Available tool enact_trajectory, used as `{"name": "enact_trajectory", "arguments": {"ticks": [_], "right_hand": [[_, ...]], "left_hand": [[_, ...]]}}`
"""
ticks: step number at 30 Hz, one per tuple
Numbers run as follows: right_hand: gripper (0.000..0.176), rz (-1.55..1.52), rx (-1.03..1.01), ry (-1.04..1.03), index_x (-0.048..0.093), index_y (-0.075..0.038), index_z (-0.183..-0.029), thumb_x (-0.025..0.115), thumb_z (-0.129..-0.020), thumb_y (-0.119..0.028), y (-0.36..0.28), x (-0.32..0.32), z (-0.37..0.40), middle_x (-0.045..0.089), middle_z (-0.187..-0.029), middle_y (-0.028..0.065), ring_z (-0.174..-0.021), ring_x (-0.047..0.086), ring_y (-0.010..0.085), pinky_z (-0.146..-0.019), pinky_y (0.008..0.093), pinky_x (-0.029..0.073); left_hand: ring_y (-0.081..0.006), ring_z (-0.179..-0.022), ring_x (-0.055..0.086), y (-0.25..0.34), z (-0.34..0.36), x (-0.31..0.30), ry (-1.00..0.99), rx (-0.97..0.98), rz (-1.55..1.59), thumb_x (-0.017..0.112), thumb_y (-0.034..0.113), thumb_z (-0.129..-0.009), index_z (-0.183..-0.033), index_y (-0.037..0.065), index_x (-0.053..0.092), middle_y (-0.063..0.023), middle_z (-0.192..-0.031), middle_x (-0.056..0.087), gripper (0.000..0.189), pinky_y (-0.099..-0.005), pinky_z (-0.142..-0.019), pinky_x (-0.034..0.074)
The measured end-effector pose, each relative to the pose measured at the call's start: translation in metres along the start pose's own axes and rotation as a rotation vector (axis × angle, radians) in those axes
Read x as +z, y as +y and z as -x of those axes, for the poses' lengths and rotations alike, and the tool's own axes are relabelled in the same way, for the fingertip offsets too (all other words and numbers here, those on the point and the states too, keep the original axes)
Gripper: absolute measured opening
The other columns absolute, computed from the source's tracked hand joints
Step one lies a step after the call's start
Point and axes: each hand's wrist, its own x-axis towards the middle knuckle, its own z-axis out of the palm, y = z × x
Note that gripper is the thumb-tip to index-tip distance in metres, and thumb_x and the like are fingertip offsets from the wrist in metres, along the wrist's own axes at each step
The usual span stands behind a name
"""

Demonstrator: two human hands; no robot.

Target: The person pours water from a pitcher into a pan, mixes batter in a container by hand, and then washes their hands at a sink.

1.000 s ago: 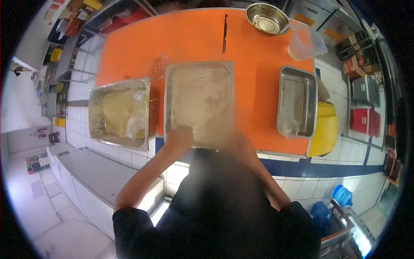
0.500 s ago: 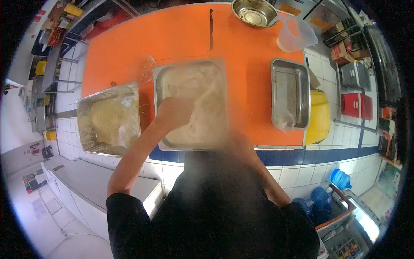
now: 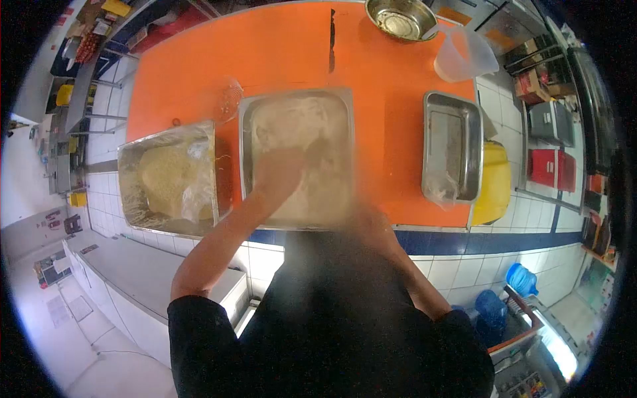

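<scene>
A steel pan [image 3: 249, 116] full of pale dough [image 3: 298, 123] sits in the middle of the orange table [image 3: 279, 53]. My left hand [image 3: 279, 174] lies inside this pan, pressed down on the dough, blurred by motion. At the pan's near right corner my right hand [image 3: 369, 224] rests by the rim, blurred as well; whether it grips the rim I cannot tell. Left of the pan stands a second steel pan [image 3: 129, 192] holding yellowish dough [image 3: 169, 176] under clear plastic film.
An empty steel pan [image 3: 454, 146] with crumpled film stands on the right, beside a yellow bin [image 3: 496, 186]. At the far edge are a metal bowl [image 3: 400, 18], a clear plastic jug [image 3: 464, 56] and a knife [image 3: 332, 40]. White tiled floor lies below.
My left hand went from the pan's near rim into the pan and onto the dough, and now sits slightly further right. The right hand stayed at the near right corner.
</scene>
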Motion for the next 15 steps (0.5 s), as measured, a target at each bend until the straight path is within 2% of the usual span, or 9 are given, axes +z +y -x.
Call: {"name": "enact_trajectory", "arguments": {"ticks": [1,2,4,5,7,9,12,14,15], "right_hand": [[0.025,-0.005,0.039,-0.005,0.054,0.002,-0.111,0.055,-0.093,-0.015,-0.002,-0.001,0.0,0.064,-0.084,0.0188,-0.075,0.065,0.0275,-0.068,0.0378,0.05],[0.025,-0.01,0.048,-0.001,0.054,0.002,-0.111,0.055,-0.093,-0.015,0.002,-0.001,0.0,0.064,-0.084,0.0188,-0.075,0.065,0.0275,-0.068,0.0378,0.05],[0.026,0.052,-0.098,-0.01,0.054,0.002,-0.113,0.055,-0.093,-0.014,0.011,0.001,-0.001,0.064,-0.086,0.0198,-0.076,0.066,0.0274,-0.069,0.0378,0.05],[0.026,0.051,-0.098,-0.013,0.054,0.002,-0.113,0.055,-0.093,-0.014,0.007,0.0,-0.001,0.064,-0.086,0.0198,-0.076,0.066,0.0274,-0.069,0.0378,0.05],[0.024,-0.039,-0.002,-0.024,0.056,0.002,-0.11,0.055,-0.093,-0.013,-0.003,-0.002,-0.002,0.064,-0.085,0.0194,-0.076,0.065,0.0269,-0.069,0.0376,0.05],[0.023,-0.07,0.032,-0.034,0.056,0.002,-0.11,0.055,-0.093,-0.013,0.005,0.003,-0.003,0.064,-0.085,0.0192,-0.076,0.066,0.0265,-0.069,0.0376,0.05],[0.023,-0.069,0.045,-0.022,0.056,0.002,-0.11,0.055,-0.092,-0.013,0.006,0.005,-0.001,0.065,-0.084,0.0187,-0.077,0.067,0.0261,-0.07,0.0375,0.051],[0.023,-0.043,0.019,0.0,0.056,0.002,-0.111,0.055,-0.092,-0.013,0.004,0.001,0.001,0.065,-0.083,0.0184,-0.077,0.067,0.0261,-0.07,0.0374,0.051],[0.025,-0.065,-0.005,-0.029,0.055,0.002,-0.113,0.055,-0.093,-0.012,0.002,-0.004,0.0,0.066,-0.083,0.0177,-0.077,0.067,0.0253,-0.069,0.0367,0.052]], "left_hand": [[-0.0341,-0.07,0.069,0.0,-0.004,-0.019,-0.061,-0.073,-0.068,0.052,0.013,-0.084,-0.084,0.004,0.066,-0.018,-0.075,0.067,0.016,-0.0454,-0.06,0.054],[-0.0341,-0.07,0.069,-0.003,-0.006,-0.037,-0.068,-0.064,-0.068,0.052,0.013,-0.084,-0.084,0.004,0.066,-0.018,-0.075,0.067,0.016,-0.0454,-0.06,0.054],[-0.0337,-0.068,0.069,-0.022,-0.005,-0.063,-0.102,-0.051,-0.21,0.053,0.012,-0.083,-0.081,0.004,0.066,-0.0171,-0.075,0.067,0.015,-0.0434,-0.056,0.055],[-0.0337,-0.068,0.069,-0.033,-0.006,-0.062,-0.104,-0.053,-0.21,0.053,0.012,-0.083,-0.081,0.004,0.066,-0.0171,-0.075,0.067,0.015,-0.0434,-0.056,0.055],[-0.0318,-0.067,0.069,-0.055,-0.015,-0.051,0.019,0.011,-0.259,0.054,0.011,-0.082,-0.081,0.004,0.066,-0.017,-0.074,0.067,0.014,-0.0417,-0.055,0.055],[-0.0314,-0.066,0.069,-0.064,-0.031,-0.03,-0.005,0.042,-0.211,0.055,0.011,-0.081,-0.082,0.004,0.066,-0.0171,-0.073,0.067,0.013,-0.0429,-0.056,0.055],[-0.0321,-0.067,0.069,-0.041,-0.043,-0.021,-0.044,0.117,-0.145,0.055,0.013,-0.081,-0.083,0.005,0.067,-0.0166,-0.074,0.067,0.014,-0.0441,-0.057,0.055],[-0.034,-0.07,0.068,-0.025,-0.037,-0.026,-0.288,0.199,-0.172,0.054,0.014,-0.081,-0.083,0.006,0.067,-0.0166,-0.074,0.067,0.015,-0.0458,-0.059,0.055],[-0.034,-0.07,0.068,-0.023,-0.029,-0.031,-0.286,0.2,-0.176,0.054,0.014,-0.081,-0.083,0.006,0.067,-0.0166,-0.074,0.067,0.015,-0.0458,-0.059,0.055]]}}
